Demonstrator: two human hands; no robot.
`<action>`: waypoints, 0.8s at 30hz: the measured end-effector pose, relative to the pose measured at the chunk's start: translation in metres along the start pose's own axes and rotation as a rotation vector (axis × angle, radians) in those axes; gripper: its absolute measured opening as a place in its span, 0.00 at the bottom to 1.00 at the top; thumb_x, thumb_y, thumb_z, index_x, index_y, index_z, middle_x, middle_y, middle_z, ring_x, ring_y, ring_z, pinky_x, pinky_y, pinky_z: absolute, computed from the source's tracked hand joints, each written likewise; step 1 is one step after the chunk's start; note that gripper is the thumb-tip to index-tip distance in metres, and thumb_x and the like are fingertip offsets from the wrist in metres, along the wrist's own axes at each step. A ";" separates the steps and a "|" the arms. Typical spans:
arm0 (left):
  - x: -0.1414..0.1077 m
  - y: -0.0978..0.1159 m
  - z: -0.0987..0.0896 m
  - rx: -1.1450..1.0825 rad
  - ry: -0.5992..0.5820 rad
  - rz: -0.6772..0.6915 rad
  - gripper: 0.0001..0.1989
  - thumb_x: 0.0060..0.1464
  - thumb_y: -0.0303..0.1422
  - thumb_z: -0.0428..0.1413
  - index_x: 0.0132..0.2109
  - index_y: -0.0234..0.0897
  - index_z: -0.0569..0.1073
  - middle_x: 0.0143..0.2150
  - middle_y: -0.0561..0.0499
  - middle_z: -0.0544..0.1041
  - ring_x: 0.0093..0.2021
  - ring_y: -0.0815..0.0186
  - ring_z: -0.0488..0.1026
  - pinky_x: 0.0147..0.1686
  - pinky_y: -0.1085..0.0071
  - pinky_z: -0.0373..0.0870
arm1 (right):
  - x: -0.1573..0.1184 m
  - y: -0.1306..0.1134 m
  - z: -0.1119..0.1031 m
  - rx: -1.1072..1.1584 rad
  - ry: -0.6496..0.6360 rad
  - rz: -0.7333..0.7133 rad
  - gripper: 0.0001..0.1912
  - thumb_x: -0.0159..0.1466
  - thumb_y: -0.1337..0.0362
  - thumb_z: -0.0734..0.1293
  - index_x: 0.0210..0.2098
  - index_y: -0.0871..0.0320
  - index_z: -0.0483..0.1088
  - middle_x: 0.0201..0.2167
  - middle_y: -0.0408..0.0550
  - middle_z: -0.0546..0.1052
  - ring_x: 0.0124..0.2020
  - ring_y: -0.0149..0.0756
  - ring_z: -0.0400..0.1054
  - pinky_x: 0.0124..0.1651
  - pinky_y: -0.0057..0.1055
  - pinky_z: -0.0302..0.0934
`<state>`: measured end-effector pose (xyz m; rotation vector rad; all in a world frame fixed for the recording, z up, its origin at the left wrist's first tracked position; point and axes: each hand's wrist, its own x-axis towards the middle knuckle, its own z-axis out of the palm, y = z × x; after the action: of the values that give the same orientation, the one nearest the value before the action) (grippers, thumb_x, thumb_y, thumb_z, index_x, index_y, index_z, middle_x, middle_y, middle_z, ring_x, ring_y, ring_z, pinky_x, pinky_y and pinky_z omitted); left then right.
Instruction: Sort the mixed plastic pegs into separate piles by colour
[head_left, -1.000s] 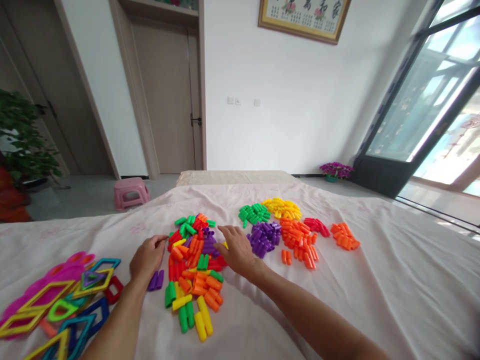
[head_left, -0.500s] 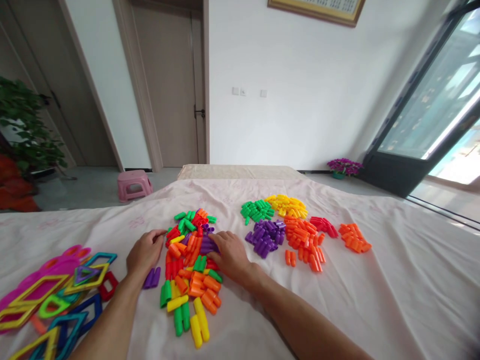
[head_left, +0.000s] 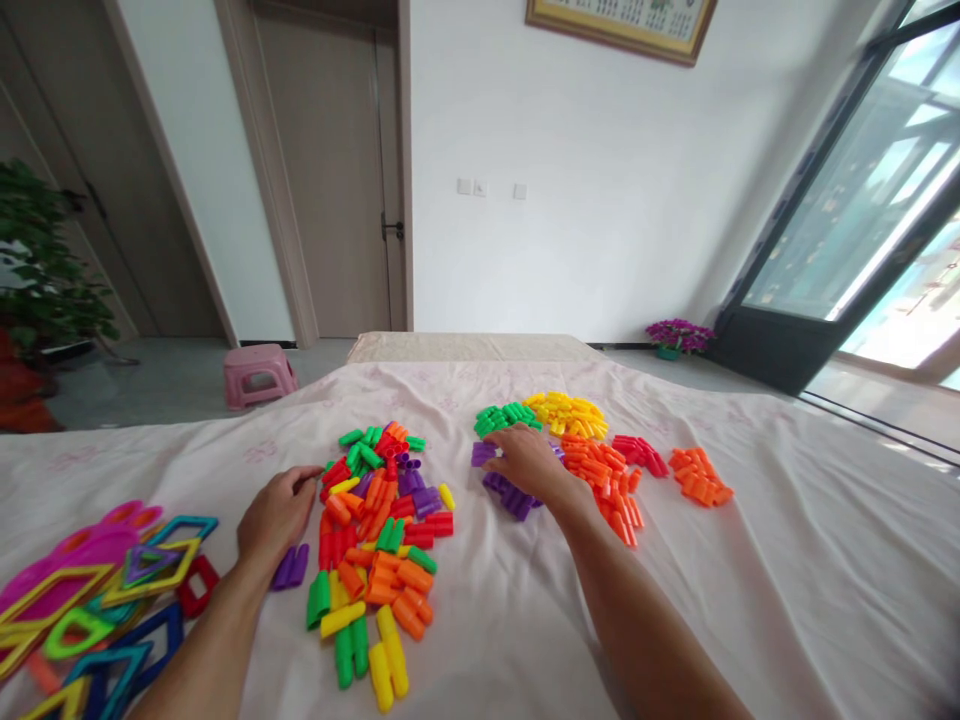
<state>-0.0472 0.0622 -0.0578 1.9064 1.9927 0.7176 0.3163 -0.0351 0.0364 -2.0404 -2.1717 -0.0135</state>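
Note:
My right hand (head_left: 525, 462) is over the purple pile (head_left: 516, 500), its fingers closed on a purple plastic tube piece (head_left: 481, 454) at the fingertips. Part of that pile is hidden under the hand. On the left, my left hand (head_left: 276, 512) rests at the edge of a mixed heap of tube pieces (head_left: 384, 565) in red, orange, green, yellow and purple. Its fingers are curled together beside the red pieces (head_left: 335, 474); whether anything is between them is hidden. A pair of purple pieces (head_left: 290, 567) lies just below that hand.
Sorted piles stand around my right hand: green (head_left: 506, 416), yellow (head_left: 568, 413), orange (head_left: 604, 475), red (head_left: 640, 453) and another orange group (head_left: 699, 477). Flat coloured frame shapes (head_left: 154, 570) and a pink plastic piece (head_left: 97, 545) lie at the left on the tablecloth (head_left: 787, 560).
My right hand has moved right, from the mixed heap to the purple pile, with a purple piece. My left hand stays beside the heap. The whole view has shifted slightly.

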 end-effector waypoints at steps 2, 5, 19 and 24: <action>0.000 0.000 0.000 -0.001 -0.004 -0.004 0.21 0.60 0.40 0.47 0.52 0.45 0.79 0.54 0.48 0.80 0.50 0.56 0.76 0.41 0.67 0.69 | 0.001 0.010 0.002 -0.050 -0.039 0.014 0.17 0.63 0.58 0.70 0.51 0.53 0.77 0.47 0.51 0.79 0.54 0.48 0.67 0.52 0.35 0.57; 0.001 -0.001 0.001 0.002 -0.010 -0.008 0.21 0.60 0.41 0.46 0.53 0.45 0.79 0.54 0.48 0.80 0.51 0.56 0.76 0.42 0.66 0.70 | 0.000 0.014 0.004 -0.081 -0.055 0.006 0.17 0.61 0.59 0.71 0.50 0.52 0.77 0.48 0.51 0.79 0.56 0.49 0.64 0.52 0.36 0.56; 0.004 -0.005 0.003 0.002 -0.025 0.002 0.21 0.61 0.40 0.46 0.54 0.46 0.77 0.55 0.48 0.79 0.51 0.55 0.76 0.42 0.65 0.68 | -0.001 0.007 0.004 -0.053 -0.041 -0.005 0.16 0.60 0.65 0.70 0.48 0.55 0.78 0.50 0.52 0.78 0.57 0.49 0.64 0.57 0.39 0.55; 0.003 -0.003 0.002 -0.006 -0.028 -0.008 0.21 0.61 0.40 0.46 0.54 0.45 0.77 0.57 0.48 0.78 0.54 0.55 0.75 0.45 0.65 0.68 | 0.002 -0.014 0.014 0.101 -0.015 -0.114 0.16 0.63 0.66 0.70 0.51 0.57 0.77 0.49 0.51 0.78 0.55 0.44 0.66 0.58 0.35 0.56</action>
<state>-0.0488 0.0655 -0.0608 1.8937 1.9775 0.6906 0.3012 -0.0328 0.0240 -1.8677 -2.2459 0.0955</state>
